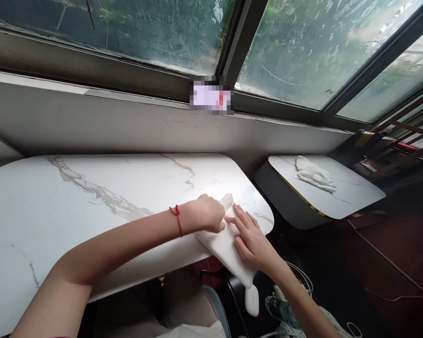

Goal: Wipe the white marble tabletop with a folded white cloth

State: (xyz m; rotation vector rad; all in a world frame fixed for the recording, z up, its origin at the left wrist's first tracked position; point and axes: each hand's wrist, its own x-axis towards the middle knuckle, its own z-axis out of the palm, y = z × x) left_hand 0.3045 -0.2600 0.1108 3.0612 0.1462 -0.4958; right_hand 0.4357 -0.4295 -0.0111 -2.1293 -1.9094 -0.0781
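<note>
Lying across the near edge of a white, grey-veined, marble-look tabletop (91, 171), a soft white fabric cloth (225, 246) meets both hands in the head view. The left hand (208, 213) curls tightly against it, its grip hidden; the right hand (249, 237) rests on it, fingers spread.

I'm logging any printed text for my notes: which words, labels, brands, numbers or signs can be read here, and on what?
None can be read.
Pixelated white-and-red patch by the window frame: blurred, any text unreadable.
Plastic bottle, lower right: no lettering legible.
Nearer white cloth: no print visible.
</note>
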